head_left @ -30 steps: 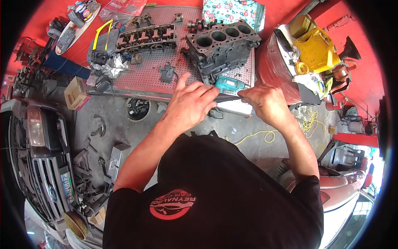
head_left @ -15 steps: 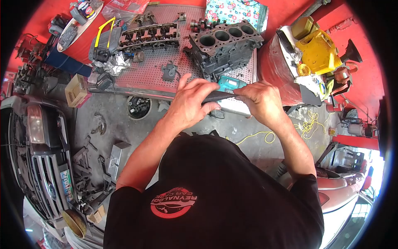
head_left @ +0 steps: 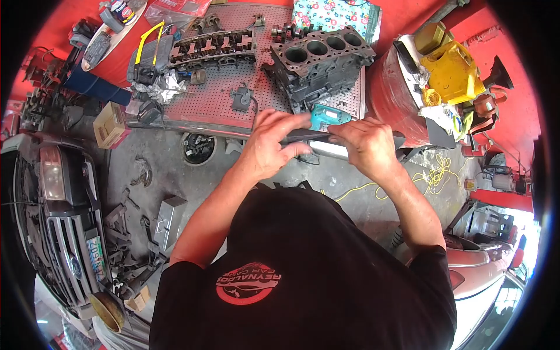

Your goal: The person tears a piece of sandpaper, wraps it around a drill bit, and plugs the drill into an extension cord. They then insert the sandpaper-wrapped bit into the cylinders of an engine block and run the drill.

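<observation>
Between my hands is a dark, thin strip of material point(head_left: 305, 136) whose kind I cannot make out. My left hand point(head_left: 269, 141) curls around its left part, thumb below and fingers above. My right hand point(head_left: 371, 146) pinches it from the right, and a dark end sticks out past the knuckles. Just beyond the hands, a teal power tool point(head_left: 330, 115) lies on the perforated bench top point(head_left: 224, 93), partly hidden by the fingers. An engine block point(head_left: 318, 79) with open cylinder bores sits behind it.
A cylinder head point(head_left: 213, 48) and a yellow hacksaw point(head_left: 142, 46) are at the bench's back left. Right of the bench stands a red drum point(head_left: 392, 96) with a yellow container point(head_left: 452, 71) above it. A bucket point(head_left: 199, 148) and a yellow cord point(head_left: 434, 175) are on the floor.
The dark strip now shows beyond my right hand. Both hands stay close together around it, with small finger movements. The view has shifted slightly.
</observation>
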{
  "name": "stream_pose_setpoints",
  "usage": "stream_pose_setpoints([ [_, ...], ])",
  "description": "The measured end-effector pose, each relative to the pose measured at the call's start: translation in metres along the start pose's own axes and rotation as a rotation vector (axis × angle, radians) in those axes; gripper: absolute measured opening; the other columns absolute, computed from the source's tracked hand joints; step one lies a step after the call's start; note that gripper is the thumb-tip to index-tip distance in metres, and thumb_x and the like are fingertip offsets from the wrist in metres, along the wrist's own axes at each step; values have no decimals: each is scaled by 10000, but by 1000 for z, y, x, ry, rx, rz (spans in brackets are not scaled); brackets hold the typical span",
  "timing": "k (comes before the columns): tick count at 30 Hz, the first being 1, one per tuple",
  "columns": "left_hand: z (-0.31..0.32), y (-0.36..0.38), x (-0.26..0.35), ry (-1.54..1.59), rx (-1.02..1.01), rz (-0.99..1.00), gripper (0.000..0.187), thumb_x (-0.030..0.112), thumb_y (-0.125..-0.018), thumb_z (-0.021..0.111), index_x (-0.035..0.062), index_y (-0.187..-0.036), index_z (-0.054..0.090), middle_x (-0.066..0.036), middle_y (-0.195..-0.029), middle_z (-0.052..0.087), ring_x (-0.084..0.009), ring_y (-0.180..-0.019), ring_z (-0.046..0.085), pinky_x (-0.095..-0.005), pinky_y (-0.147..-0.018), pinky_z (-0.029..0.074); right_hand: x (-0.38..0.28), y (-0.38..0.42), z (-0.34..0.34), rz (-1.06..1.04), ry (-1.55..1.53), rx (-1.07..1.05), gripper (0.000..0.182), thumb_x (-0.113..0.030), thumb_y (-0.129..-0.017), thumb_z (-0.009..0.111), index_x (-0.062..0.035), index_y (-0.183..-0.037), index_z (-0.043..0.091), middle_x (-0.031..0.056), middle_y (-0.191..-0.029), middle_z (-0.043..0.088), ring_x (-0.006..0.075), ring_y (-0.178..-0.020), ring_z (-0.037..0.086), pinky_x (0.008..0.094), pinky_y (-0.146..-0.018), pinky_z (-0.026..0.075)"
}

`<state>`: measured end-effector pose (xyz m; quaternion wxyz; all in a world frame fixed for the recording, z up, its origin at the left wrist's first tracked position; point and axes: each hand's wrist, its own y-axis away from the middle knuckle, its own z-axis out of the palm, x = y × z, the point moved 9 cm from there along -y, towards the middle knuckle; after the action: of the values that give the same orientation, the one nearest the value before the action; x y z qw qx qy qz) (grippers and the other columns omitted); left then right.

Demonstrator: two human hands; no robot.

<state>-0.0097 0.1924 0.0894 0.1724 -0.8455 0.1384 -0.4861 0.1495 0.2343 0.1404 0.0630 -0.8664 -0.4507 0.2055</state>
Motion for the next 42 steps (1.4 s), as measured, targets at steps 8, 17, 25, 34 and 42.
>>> stream_pose_setpoints([
  [8, 18, 5, -4, 4, -121, 73, 245, 244, -857, 766, 65, -1025, 765, -46, -993, 732, -208, -1040, 646, -405, -1061, 358, -27, -12, 0, -46, -28, 46, 291, -149, -795, 763, -119, -1082, 725, 48, -900, 726, 257, -883, 697, 395, -838, 519],
  [17, 13, 3, 7, -141, -82, 169, 167, 215, -875, 747, 53, -918, 749, -65, -972, 744, -224, -1021, 662, -434, -1063, 372, -16, -2, 23, -69, -46, 23, 222, -153, -806, 722, -143, -1027, 732, -5, -874, 721, 220, -828, 704, 387, -862, 517],
  [25, -12, 24, -31, -139, -141, -82, 223, 258, -889, 724, 53, -971, 752, -66, -977, 749, -255, -1043, 658, -480, -1079, 367, 44, 26, -16, 182, -45, -73, 235, -223, -801, 771, -120, -1012, 755, 34, -924, 716, 257, -944, 676, 423, -922, 471],
  [34, 45, -3, 11, -463, -498, -16, 362, 390, -955, 633, 46, -874, 708, -125, -836, 676, -303, -947, 629, -435, -969, 411, 15, 16, -10, 79, -226, 45, 235, -80, -786, 795, -38, -1012, 747, 74, -924, 733, 255, -899, 692, 380, -839, 534],
  [42, 50, 21, -8, -36, -581, -210, 415, 383, -997, 611, -10, -868, 647, -218, -744, 585, -415, -767, 584, -484, -731, 466, 66, 52, 18, 427, -741, 93, 117, -23, -882, 749, -9, -998, 751, 59, -929, 730, 136, -895, 673, 280, -827, 530],
])
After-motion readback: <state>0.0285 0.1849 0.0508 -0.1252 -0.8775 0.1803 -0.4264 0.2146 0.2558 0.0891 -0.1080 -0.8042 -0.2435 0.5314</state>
